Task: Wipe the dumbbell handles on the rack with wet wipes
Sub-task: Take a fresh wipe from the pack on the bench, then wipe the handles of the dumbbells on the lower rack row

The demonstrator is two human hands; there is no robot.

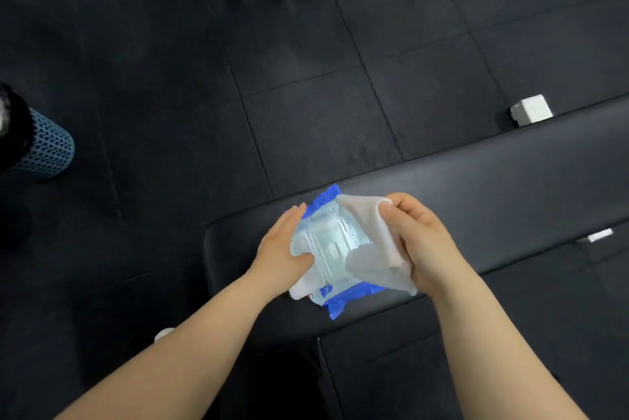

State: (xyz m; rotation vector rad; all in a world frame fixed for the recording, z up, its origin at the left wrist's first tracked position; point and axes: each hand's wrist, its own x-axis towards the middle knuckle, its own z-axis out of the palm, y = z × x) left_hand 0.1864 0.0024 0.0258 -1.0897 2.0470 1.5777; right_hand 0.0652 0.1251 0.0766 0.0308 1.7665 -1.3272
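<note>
One wipe (pixel 372 261) gripped; pack (pixel 335 242) on bench (pixel 510 181); cylinder (pixel 47 147) apart.

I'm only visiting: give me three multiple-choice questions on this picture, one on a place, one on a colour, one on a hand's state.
1. Where does the blue-and-white plastic wet-wipe pack lie? A floor; B black padded bench; C shelf.
2. Colour of the perforated cylinder at left? A red; B yellow; C blue.
3. The right hand? A grips a white wet wipe; B hangs empty; C holds a dumbbell.
Answers: B, the pack rests on the bench under the left hand; C, its holed shell is blue; A, its fingers curl round the wipe.
</note>
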